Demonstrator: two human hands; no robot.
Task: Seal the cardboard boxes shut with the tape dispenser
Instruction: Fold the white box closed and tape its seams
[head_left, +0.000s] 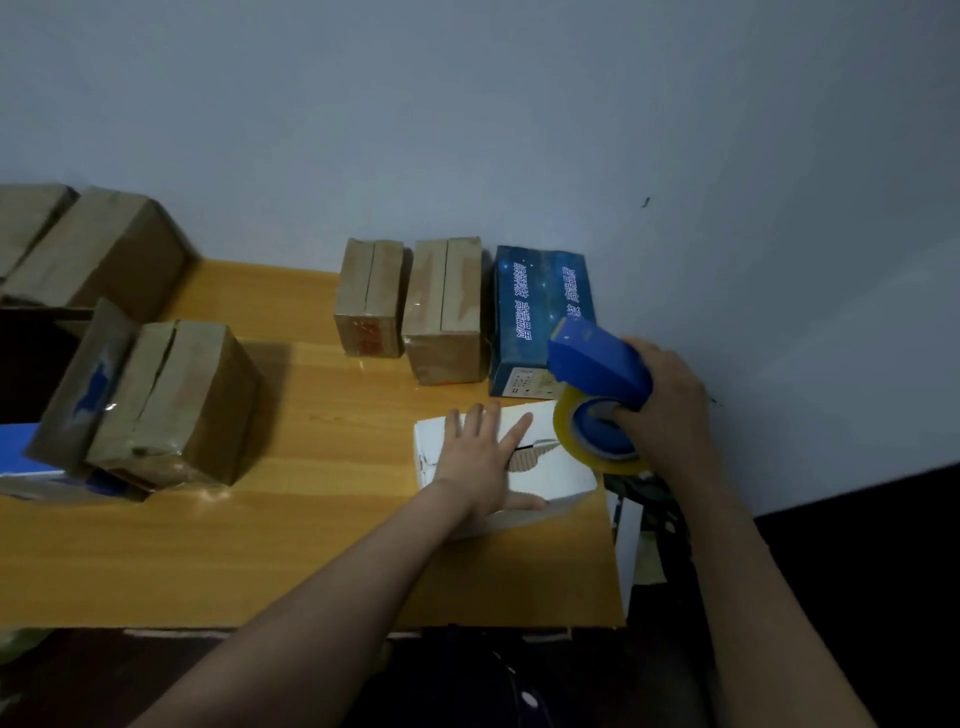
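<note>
A white cardboard box (563, 475) lies near the right end of the wooden table (322, 545). My left hand (485, 457) presses flat on its top, fingers straight and spread. My right hand (667, 410) grips a blue tape dispenser (597, 364) with a yellowish tape roll (569, 423), held over the box's right end. Whether the tape touches the box I cannot tell.
Against the wall stand two brown boxes (370, 296) (447, 309) and a dark blue printed box (524, 317). Larger brown boxes (171, 400) (98, 254) sit at the left. The table's right edge is just past the white box; dark clutter lies below it.
</note>
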